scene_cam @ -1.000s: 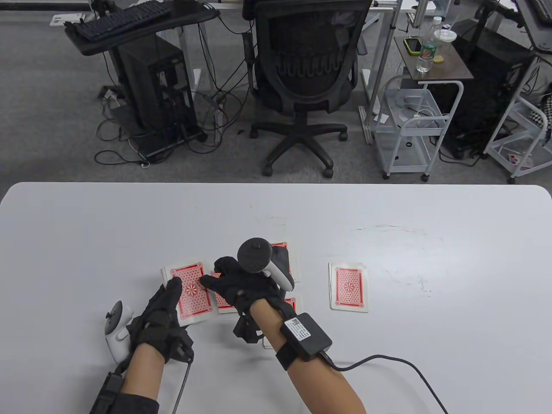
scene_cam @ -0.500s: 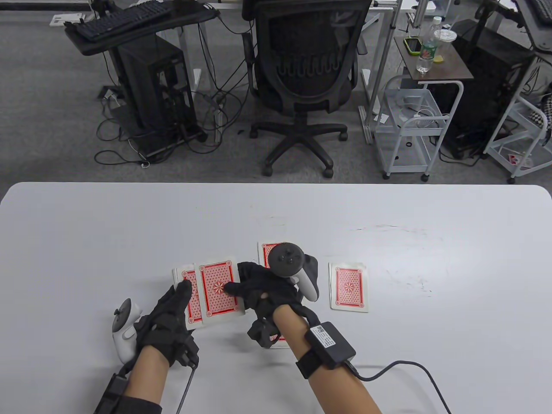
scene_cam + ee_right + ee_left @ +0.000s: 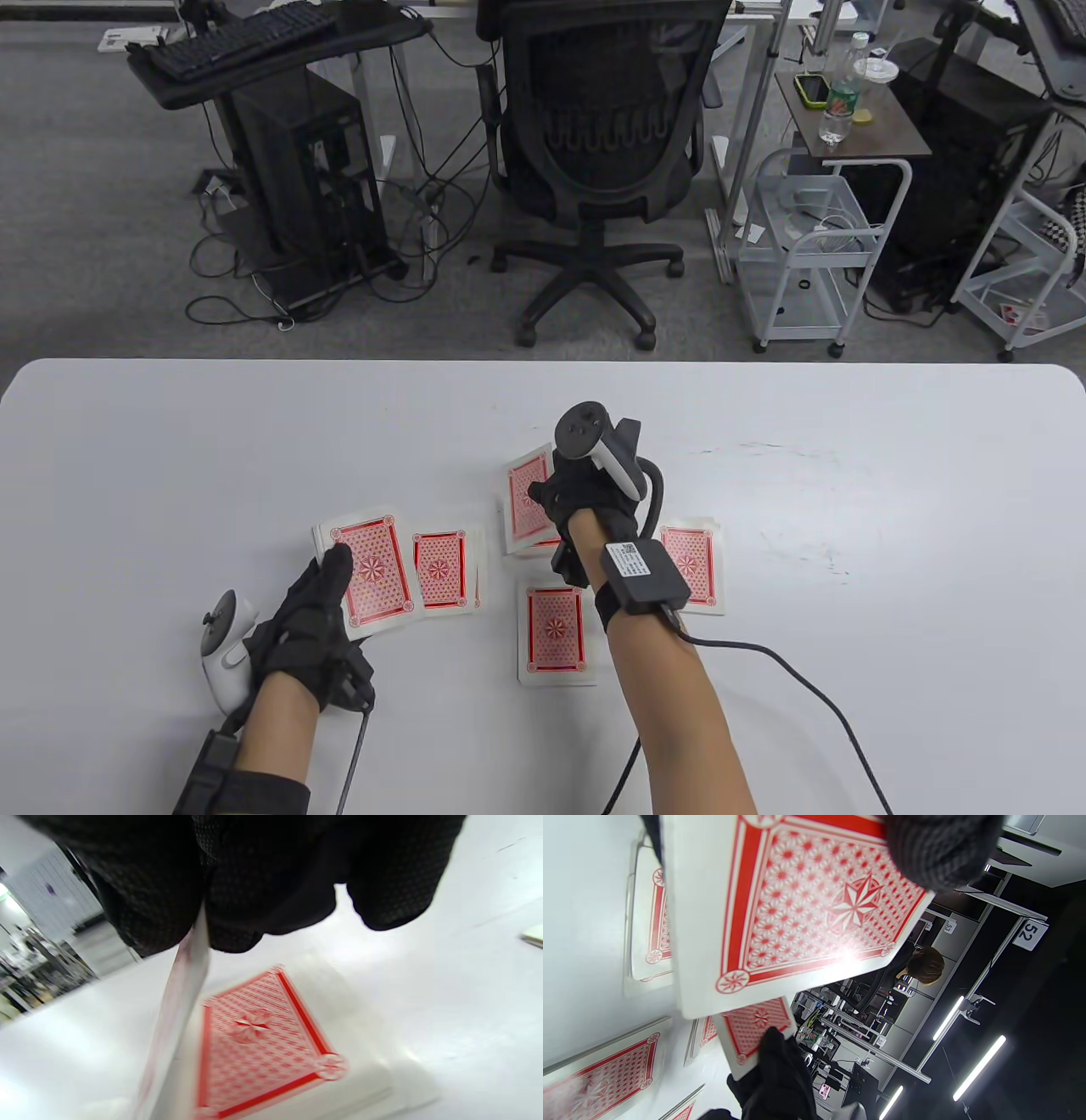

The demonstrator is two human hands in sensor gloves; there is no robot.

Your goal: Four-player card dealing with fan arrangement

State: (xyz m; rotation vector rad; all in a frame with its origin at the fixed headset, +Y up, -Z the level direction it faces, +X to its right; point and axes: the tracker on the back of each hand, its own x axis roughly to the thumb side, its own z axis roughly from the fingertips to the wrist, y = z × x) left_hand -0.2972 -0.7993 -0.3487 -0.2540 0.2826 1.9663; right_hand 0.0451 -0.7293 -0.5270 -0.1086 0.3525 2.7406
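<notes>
While left fingers (image 3: 335, 567) grip the deck (image 3: 371, 573), right fingers (image 3: 543, 492) pinch one card (image 3: 528, 492) — tilted.

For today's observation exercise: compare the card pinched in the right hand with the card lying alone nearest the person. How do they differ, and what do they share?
The card in the right hand is pinched by the right hand and tilted above the far pile; the near card lies flat on the table, untouched. The held card sits skewed; the near card lies roughly square to the table edge. Both show the same red patterned back.
</notes>
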